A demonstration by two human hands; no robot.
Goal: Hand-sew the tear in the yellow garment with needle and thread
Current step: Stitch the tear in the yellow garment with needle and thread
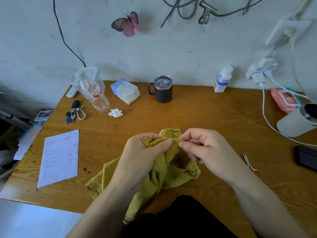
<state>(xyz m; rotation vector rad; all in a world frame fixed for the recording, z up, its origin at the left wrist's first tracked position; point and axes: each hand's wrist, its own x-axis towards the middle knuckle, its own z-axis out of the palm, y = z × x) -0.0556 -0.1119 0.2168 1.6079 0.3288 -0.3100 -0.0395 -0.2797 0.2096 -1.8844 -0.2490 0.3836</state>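
No wording, brand or number can be read with certainty. Print is present but too blurred to make out on the sheet of paper (59,158), which carries faint lines of writing, on the red-and-white label of the clear plastic bottle (94,93), and on the blue label of the small white bottle (221,82). The pink pack (281,102) bears a white label, likewise illegible.

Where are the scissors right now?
In the head view, the scissors lie on the table just right of the right hand, between it and the black case.
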